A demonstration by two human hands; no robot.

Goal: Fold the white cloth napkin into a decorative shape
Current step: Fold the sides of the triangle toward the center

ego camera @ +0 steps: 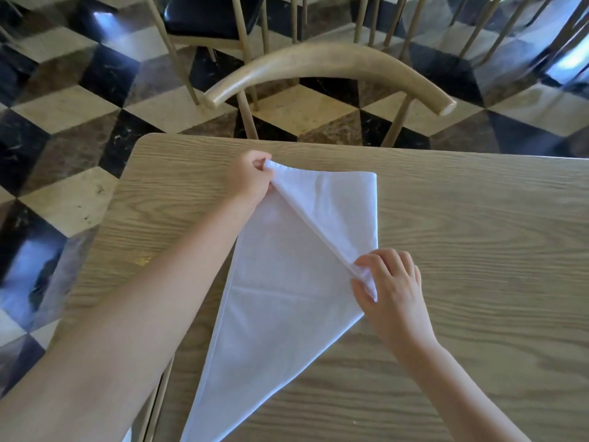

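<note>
The white cloth napkin (280, 282) lies on the wooden table (462, 218), narrowing to a point toward the near edge. A raised hemmed edge runs diagonally across it from upper left to lower right. My left hand (251, 180) pinches the far end of that edge near the table's back left corner. My right hand (389, 282) pinches the near end of the same edge at the napkin's right side. The cloth under the lifted edge lies flat, with a square corner at the upper right.
A curved wooden chair back (328, 65) stands just beyond the table's far edge. More chairs (207, 23) stand behind it on a checkered black, brown and cream floor (63, 100). The table's left edge runs close to my left forearm.
</note>
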